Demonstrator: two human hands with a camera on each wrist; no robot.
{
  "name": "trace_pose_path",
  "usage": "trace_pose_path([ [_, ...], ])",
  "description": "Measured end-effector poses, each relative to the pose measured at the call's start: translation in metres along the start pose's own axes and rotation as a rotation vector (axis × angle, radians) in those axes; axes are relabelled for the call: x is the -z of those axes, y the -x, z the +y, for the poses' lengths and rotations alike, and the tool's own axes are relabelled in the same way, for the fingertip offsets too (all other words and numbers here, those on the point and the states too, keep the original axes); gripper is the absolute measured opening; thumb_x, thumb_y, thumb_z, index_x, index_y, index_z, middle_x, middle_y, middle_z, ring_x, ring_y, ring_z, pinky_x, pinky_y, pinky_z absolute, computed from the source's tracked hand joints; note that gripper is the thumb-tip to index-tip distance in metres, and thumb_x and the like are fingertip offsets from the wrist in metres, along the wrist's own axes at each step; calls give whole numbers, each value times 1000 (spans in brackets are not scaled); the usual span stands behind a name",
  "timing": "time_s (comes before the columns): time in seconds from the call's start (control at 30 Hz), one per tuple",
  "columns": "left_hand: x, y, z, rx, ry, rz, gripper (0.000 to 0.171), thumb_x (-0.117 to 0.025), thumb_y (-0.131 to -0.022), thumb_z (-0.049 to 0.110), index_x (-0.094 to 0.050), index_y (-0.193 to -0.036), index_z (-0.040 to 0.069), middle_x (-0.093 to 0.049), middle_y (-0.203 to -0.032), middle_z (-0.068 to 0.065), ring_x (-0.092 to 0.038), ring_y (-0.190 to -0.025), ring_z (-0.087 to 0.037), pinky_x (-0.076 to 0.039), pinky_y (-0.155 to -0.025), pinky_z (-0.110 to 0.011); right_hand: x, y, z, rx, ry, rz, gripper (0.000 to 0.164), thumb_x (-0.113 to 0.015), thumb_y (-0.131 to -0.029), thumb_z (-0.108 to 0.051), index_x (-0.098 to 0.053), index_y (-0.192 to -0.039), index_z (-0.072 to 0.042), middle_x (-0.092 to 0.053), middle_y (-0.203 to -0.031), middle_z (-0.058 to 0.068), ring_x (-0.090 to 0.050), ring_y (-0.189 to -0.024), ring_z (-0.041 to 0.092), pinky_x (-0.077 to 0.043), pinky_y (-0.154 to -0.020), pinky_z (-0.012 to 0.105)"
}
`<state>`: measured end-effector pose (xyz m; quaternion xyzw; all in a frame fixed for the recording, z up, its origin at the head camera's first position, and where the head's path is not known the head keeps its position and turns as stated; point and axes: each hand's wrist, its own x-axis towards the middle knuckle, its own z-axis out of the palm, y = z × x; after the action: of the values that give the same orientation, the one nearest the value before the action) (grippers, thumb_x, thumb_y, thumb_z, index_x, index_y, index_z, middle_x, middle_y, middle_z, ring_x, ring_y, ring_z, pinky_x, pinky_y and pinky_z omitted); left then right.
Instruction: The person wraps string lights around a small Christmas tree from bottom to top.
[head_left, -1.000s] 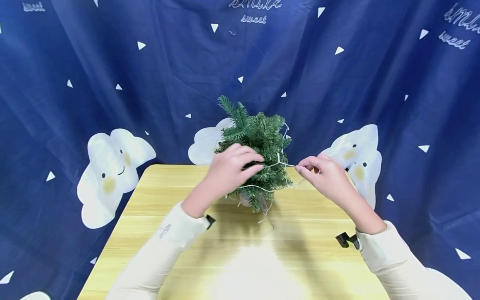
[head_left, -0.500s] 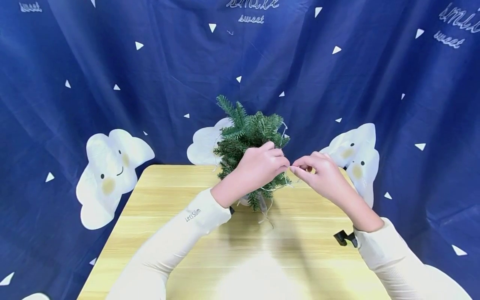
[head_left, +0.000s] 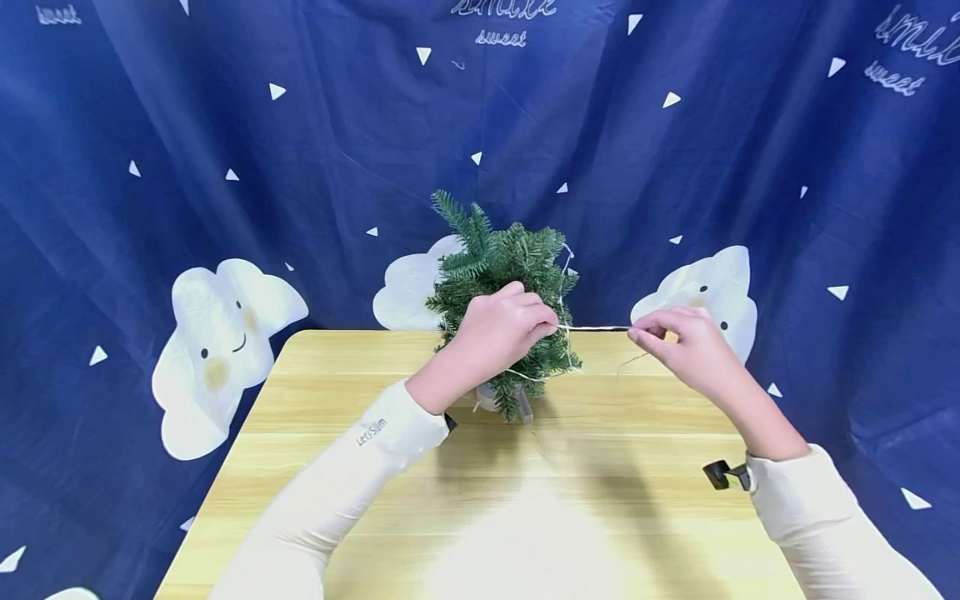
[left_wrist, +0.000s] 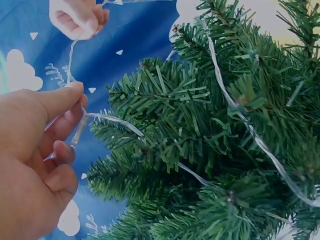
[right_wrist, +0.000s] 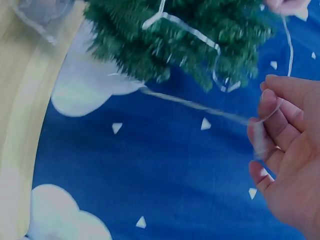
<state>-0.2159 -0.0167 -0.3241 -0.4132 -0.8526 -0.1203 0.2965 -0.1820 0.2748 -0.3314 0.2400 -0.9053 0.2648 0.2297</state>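
A small green artificial Christmas tree (head_left: 528, 250) stands on the table, a white wire of string lights (head_left: 596, 328) draped over it. My left hand (head_left: 498, 329) is in front of the tree and pinches the wire between thumb and fingertips. To the right, my right hand (head_left: 682, 343) pinches the same wire, and the stretch between both hands is drawn straight. In the left wrist view, a small clear bulb (left_wrist: 77, 132) hangs beside the left fingers. From the right hand, another length of wire (right_wrist: 200, 106) runs back toward the tree.
The tree's pale base (head_left: 489, 398) sits toward the back of the wooden table (head_left: 360, 500). Behind it hangs a dark blue curtain (head_left: 345, 108) with white clouds and triangles. A black wrist camera mount (head_left: 720, 475) juts from the right cuff.
My left hand moved right along the tree to meet the right hand and took hold of the wire. The right hand then drew away to the right, pulling the wire out.
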Motion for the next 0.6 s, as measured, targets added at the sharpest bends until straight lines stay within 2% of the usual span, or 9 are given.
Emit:
trace_pose_path([
  [0.1, 0, 1, -1, 26, 20, -13, 13, -66, -98, 33, -78, -101, 30, -74, -99, 17, -52, -78, -8, -37, -49, -20, 6, 6, 10, -72, -22, -6, 10, -75, -90, -6, -75, -82, -13, -62, -71, -4, -48, -68, 3, -39, -60, 18],
  [0.17, 0, 2, -2, 42, 35, -20, 13, -66, -98, 33, -78, -102, 30, -74, -99, 17, -52, -78, -8, -37, -49, -20, 9, 9, 15, -121, -32, -14, 8, -74, -91, -9, -76, -83, -13, -64, -74, -2, -48, -70, 2, -40, -61, 17],
  [0.4, -2, 7, -7, 84, 28, -29, 14, -66, -99, 34, -79, -103, 30, -74, -101, 17, -52, -79, -8, -39, -50, -20, 17, 18, 27, -228, -26, -33, 10, -72, -94, -19, -76, -88, -12, -72, -88, 3, -49, -84, 2, -40, -71, 19],
  [0.5, -1, 8, -10, 95, 19, -17, 13, -67, -98, 35, -79, -101, 31, -74, -100, 18, -50, -78, -8, -38, -48, -21, 25, 22, 31, -303, -25, -43, 14, -71, -95, -25, -76, -92, -12, -72, -91, -1, -48, -90, 5, -38, -76, 23],
  [0.6, 1, 9, -11, 95, 19, -20, 13, -67, -98, 35, -79, -100, 32, -73, -98, 18, -46, -77, -9, -36, -47, -21, 33, 26, 37, -364, -38, -53, 20, -70, -96, -29, -76, -99, -11, -70, -87, -10, -51, -89, 1, -39, -76, 20],
])
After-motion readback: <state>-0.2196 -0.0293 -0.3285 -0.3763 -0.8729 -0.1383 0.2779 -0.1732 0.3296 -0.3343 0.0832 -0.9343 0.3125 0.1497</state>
